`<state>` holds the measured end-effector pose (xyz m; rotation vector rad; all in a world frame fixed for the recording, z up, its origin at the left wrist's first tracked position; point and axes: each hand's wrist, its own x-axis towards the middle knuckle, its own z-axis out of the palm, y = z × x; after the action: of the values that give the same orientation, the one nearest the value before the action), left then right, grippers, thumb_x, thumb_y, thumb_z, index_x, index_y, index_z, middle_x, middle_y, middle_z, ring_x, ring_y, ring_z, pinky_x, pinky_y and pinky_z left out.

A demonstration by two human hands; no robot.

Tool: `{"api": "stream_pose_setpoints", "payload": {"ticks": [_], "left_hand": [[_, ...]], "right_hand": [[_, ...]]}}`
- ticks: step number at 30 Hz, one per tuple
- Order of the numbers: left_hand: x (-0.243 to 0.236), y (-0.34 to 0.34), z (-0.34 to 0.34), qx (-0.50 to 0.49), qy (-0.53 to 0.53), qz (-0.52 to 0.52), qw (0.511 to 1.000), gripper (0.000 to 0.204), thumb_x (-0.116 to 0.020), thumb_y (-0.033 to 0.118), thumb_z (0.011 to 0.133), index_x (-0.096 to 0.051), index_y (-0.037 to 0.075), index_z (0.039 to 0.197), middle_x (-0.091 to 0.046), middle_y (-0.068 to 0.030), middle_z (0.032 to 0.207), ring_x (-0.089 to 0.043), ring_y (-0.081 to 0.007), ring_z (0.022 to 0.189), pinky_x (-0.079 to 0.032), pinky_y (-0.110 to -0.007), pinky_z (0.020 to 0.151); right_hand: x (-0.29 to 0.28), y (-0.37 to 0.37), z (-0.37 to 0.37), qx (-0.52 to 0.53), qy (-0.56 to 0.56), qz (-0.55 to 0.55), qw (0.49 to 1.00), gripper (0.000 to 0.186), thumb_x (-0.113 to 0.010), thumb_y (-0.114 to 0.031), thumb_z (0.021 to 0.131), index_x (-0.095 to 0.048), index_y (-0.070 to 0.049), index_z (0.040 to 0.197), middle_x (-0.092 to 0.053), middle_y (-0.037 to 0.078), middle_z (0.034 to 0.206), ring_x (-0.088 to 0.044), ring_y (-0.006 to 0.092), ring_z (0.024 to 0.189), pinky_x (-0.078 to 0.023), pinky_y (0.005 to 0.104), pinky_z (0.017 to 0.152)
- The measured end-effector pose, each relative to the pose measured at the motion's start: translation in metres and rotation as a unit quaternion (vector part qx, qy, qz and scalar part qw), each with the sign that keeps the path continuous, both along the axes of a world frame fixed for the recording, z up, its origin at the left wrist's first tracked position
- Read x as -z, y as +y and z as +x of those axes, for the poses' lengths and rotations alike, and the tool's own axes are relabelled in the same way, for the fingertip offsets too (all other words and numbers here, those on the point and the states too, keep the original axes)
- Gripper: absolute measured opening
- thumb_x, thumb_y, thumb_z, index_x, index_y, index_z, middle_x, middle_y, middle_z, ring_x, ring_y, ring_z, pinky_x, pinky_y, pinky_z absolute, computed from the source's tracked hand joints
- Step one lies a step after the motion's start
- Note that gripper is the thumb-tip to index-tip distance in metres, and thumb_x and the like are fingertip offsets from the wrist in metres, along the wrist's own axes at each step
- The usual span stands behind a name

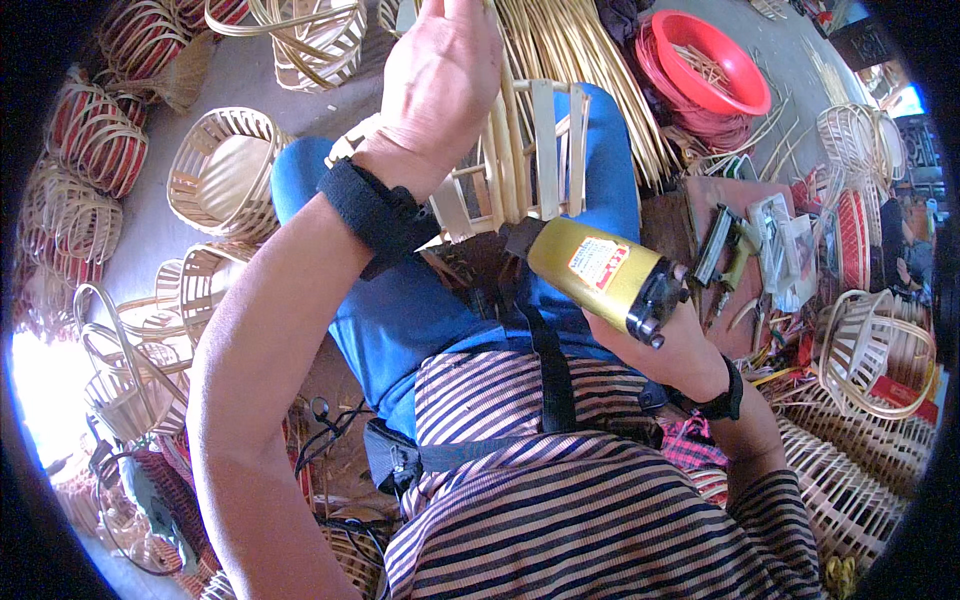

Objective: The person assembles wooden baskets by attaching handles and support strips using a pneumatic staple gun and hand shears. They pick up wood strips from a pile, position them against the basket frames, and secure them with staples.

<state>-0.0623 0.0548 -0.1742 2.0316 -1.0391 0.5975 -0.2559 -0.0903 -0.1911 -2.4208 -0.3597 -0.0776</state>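
Note:
Between my knees a pale slatted basket is tilted, with thick cane strips of its handle running up its side. My left hand is closed round the upper part of this handle; its fingertips are partly cut off by the top edge. In my right hand is a gold-coloured staple gun with a black rear end, gripped from below. Its dark nose meets the basket at the lower end of the handle strips. The gun's body hides most of my right fingers.
A bundle of long canes lies ahead, beside a red basin holding short sticks. At right, a second staple gun rests on a board near clear plastic boxes. Baskets stand at left, and a handled basket at right.

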Motion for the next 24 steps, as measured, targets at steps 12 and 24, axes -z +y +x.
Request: {"api": "stream_pose_setpoints", "payload": {"ticks": [12, 24], "left_hand": [[-0.008, 0.001, 0.022, 0.018, 0.459, -0.121, 0.88, 0.037, -0.049, 0.028, 0.08, -0.043, 0.002, 0.105, -0.054, -0.0091, 0.074, -0.056, -0.0172, 0.067, -0.047, -0.029, 0.057], [-0.012, 0.014, 0.011, 0.179, 0.597, -0.085, 0.778, 0.033, -0.041, 0.035, 0.085, -0.057, 0.007, 0.086, -0.052, 0.0029, 0.067, -0.049, -0.0047, 0.06, -0.043, -0.019, 0.058]], "right_hand": [[-0.009, 0.0, 0.007, 0.063, 0.018, 0.193, 0.979, 0.032, -0.062, -0.006, 0.066, -0.053, -0.001, 0.096, -0.058, 0.009, 0.092, -0.056, 0.0173, 0.085, -0.041, 0.0294, 0.076], [-0.018, -0.006, 0.04, 0.112, 0.005, 0.323, 0.94, 0.029, -0.059, -0.004, 0.069, -0.053, 0.003, 0.096, -0.059, 0.009, 0.09, -0.056, 0.0142, 0.081, -0.043, 0.0266, 0.073]]}}
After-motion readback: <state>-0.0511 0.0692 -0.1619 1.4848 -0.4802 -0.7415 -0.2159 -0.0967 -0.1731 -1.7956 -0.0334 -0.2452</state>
